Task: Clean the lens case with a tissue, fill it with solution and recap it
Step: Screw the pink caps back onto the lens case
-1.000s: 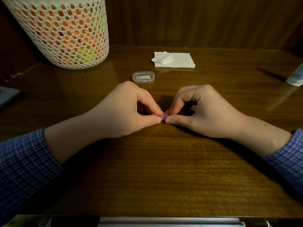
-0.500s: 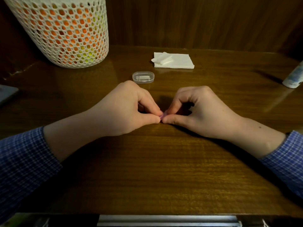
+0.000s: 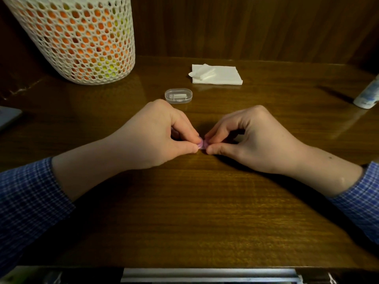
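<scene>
Left hand (image 3: 158, 134) and right hand (image 3: 252, 138) meet at centre of dark wooden surface (image 3: 184, 212), each pinching between thumb and curled fingers one end of small purple plastic lens case (image 3: 202, 144); case mostly hidden, caps not discernible. Folded white tissue (image 3: 217, 74) with rolled piece on top lies beyond hands. Clear oval plastic box (image 3: 178, 95) between tissue and left hand. White solution bottle (image 3: 368, 95) at right edge. White mesh basket (image 3: 82, 37) far left.

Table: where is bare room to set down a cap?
Bare wood lies between the hands and the near table edge, and between the tissue and the bottle. It is crowded around the clear box, near the left hand.
</scene>
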### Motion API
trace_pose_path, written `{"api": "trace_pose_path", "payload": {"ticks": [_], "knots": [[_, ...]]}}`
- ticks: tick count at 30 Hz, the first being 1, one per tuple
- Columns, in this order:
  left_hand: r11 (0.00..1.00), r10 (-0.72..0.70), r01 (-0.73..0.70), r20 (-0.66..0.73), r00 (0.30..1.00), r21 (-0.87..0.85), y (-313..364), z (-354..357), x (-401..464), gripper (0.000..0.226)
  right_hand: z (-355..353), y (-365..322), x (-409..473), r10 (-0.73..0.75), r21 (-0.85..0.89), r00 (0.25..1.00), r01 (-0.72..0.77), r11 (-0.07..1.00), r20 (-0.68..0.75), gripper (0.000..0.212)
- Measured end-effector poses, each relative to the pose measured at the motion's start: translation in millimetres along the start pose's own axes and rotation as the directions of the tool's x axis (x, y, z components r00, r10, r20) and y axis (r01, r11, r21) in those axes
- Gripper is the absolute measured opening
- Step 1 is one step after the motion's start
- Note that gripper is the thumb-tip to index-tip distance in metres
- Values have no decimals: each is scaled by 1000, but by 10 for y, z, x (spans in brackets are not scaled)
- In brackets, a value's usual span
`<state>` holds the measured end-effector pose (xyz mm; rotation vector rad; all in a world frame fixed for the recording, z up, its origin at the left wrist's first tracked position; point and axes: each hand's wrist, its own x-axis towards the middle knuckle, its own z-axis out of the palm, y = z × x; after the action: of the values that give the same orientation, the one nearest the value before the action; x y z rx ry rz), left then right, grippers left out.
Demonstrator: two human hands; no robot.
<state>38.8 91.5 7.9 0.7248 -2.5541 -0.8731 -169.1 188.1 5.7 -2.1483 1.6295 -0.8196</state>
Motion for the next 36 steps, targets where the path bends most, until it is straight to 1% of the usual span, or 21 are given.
{"api": "trace_pose_path", "payload": {"ticks": [6, 13, 17, 19, 22, 26, 31, 36], "knots": [[1000, 2, -1, -48, 999, 16, 50, 37, -36, 13, 48, -68, -6, 49, -40, 998, -50, 998, -37, 6], [997, -59, 65, -105, 993, 51, 113, 90, -81, 13, 37, -98, 15, 71, -42, 997, -71, 997, -22, 7], [991, -81, 95, -134, 988, 99, 135, 122, -79, 13, 54, -91, 18, 86, -37, 996, -87, 996, -38, 7], [991, -86, 99, -138, 987, 92, 127, 127, -85, 14, 51, -84, 18, 82, -36, 996, -83, 996, -34, 7], [994, -74, 85, -145, 987, 72, 111, 135, -87, 12, 33, -79, 15, 78, -29, 997, -78, 997, -10, 7], [994, -35, 51, -150, 988, 102, 82, 132, -57, 12, 22, -55, 23, 60, -14, 998, -60, 998, -1, 5], [992, 44, -32, -98, 994, 119, 47, 83, -19, 10, 9, -45, 26, 38, 7, 999, -38, 999, 19, 6], [994, 96, -93, -32, 995, 60, -39, 7, -3, 12, 19, 7, 30, 28, -3, 1000, -28, 1000, 6, 6]]}}
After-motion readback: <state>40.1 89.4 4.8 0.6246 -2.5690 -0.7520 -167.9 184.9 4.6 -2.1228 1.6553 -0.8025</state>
